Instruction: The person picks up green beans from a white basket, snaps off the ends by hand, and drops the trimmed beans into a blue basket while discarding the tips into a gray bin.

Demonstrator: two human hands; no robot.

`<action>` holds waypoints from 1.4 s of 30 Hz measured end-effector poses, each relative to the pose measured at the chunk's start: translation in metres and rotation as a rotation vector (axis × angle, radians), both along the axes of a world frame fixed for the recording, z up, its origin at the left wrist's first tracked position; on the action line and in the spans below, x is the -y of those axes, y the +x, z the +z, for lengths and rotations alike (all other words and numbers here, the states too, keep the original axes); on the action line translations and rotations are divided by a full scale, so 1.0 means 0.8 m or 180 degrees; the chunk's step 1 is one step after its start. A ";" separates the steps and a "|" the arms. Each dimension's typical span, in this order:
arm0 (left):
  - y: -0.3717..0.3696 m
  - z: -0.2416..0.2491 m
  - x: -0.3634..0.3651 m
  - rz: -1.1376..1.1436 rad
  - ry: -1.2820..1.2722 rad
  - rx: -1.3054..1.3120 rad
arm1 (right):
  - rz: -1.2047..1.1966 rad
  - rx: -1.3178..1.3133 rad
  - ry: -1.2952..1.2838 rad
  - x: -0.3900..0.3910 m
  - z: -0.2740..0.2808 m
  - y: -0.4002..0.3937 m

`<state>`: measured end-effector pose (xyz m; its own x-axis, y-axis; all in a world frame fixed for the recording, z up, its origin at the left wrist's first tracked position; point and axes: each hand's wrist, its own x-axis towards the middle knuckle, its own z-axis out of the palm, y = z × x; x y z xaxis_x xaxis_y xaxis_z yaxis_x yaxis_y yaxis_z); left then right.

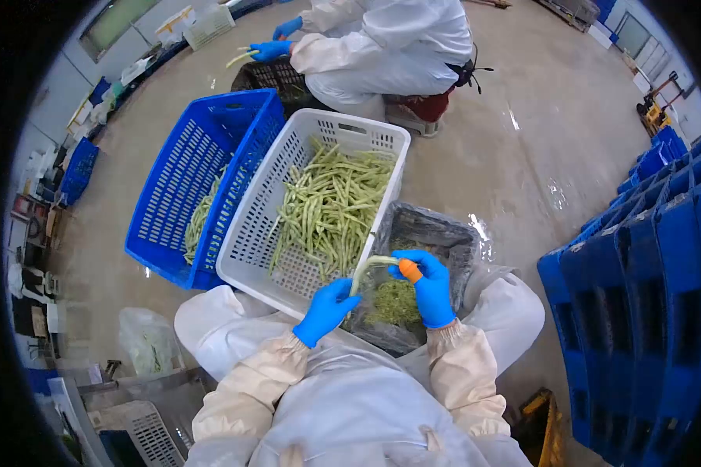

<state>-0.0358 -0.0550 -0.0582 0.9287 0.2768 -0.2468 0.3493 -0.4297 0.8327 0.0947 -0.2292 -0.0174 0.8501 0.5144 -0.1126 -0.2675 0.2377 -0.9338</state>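
A long, curved, pale green bean (361, 272) is stretched between my two blue-gloved hands. My left hand (327, 310) is closed on its lower left end. My right hand (427, 286) pinches the other end, and an orange cover (410, 270) sits on one of its digits. Below the hands stands a dark bin lined with clear plastic (463, 241), with a heap of green trimmings (396, 302) inside. To the left of the bin, many green beans (331, 204) lie in a white perforated crate (245, 226).
Beside the white crate is a blue crate (157, 204) with more beans (201, 219). Opposite, a person (397, 54) in white sits on a low stool. Blue pallets (639, 303) stand at right, a plastic bag (146, 336) at left. The floor (506, 140) looks wet.
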 end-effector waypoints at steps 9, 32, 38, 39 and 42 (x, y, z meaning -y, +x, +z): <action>0.031 0.063 -0.001 0.0455 -0.0952 0.0657 | 0.0540 0.0371 0.0195 0.009 0.008 -0.016; 0.044 0.054 -0.052 0.1744 -0.3654 0.1356 | 0.0914 -0.0020 0.0664 0.034 0.024 -0.020; 0.049 0.059 -0.076 0.2331 -0.2978 0.1533 | 0.0292 0.1979 -0.0868 0.021 -0.024 -0.009; 0.055 0.057 -0.070 0.2323 -0.2993 0.1534 | 0.0287 0.1987 -0.0881 0.009 -0.020 -0.022; 0.066 0.045 -0.055 0.2497 -0.2964 0.1505 | 0.0294 0.2852 -0.0508 -0.015 0.001 -0.058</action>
<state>0.0171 -0.0107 -0.0223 0.6481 0.6842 -0.3343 -0.1644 0.5544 0.8159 0.0482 -0.2168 -0.0166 0.6100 0.6196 0.4940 0.5618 0.1015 -0.8210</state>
